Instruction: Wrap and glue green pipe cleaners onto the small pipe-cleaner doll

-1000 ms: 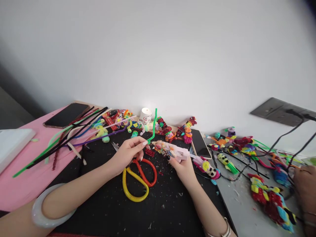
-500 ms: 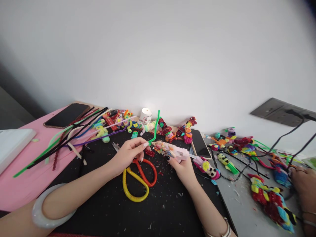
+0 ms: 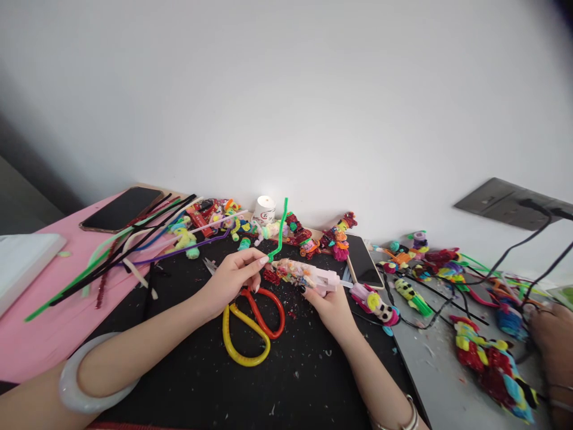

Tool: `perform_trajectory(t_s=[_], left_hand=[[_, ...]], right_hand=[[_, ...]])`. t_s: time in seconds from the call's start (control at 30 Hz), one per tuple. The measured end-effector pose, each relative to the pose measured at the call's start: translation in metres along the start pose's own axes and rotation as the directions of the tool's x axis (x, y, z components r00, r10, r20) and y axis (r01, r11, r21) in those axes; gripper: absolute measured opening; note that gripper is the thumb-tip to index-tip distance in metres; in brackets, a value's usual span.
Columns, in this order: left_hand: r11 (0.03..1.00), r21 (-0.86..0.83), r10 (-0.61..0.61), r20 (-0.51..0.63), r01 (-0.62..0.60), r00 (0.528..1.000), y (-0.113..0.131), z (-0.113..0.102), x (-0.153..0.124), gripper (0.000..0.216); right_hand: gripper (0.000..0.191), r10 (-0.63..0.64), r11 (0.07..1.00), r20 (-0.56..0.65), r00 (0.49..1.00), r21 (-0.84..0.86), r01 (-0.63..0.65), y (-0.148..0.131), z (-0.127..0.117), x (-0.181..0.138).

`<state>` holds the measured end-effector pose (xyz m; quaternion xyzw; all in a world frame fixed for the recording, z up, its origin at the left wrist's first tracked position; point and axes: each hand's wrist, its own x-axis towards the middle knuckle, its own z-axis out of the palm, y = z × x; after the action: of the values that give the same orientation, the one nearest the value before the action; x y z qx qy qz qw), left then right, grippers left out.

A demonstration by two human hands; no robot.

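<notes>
Green pipe cleaner point(image 3: 282, 232), bent, which I see on the head view, is pinched in the left hand point(image 3: 239, 275) over the black mat point(image 3: 304, 376), toward its far edge; the right hand point(image 3: 331, 304) grips a pink glue gun point(image 3: 307, 276), pointed at the pipe cleaner. Scissors point(image 3: 265, 335) lie on the mat, handles toward its near edge.

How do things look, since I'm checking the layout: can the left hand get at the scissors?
Probably yes: the left hand is close to the scissors, and their handle loops lie largely uncovered. Its fingers hold a green pipe cleaner, though, so they may need freeing first.
</notes>
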<state>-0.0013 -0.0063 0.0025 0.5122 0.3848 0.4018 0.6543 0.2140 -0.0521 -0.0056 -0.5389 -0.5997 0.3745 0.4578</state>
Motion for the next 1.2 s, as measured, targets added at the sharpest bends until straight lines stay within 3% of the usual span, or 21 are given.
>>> perform_trajectory(t_s=[0.33,0.83,1.2], left_hand=[[0.999,-0.037,-0.013,-0.003,0.013,1.0,0.0055,0.0018,-0.001,0.021],[0.887,-0.427,-0.108,0.174,0.174,0.979,0.0061,0.0046,-0.0041,0.014],[0.848,-0.465,-0.163,0.225,0.253,0.961,0.0082,0.007,-0.006,0.013]], right_hand=[[0.03,-0.01,0.998,-0.035,0.999,0.056,0.012,0.0002,-0.0007,0.0004],[0.029,-0.024,0.998,-0.085,0.996,0.057,0.029,-0.0001,0.0027,-0.0013],[0.032,-0.017,1.0,-0.061,0.998,-0.001,0.017,-0.0012,0.0013,-0.0015]])
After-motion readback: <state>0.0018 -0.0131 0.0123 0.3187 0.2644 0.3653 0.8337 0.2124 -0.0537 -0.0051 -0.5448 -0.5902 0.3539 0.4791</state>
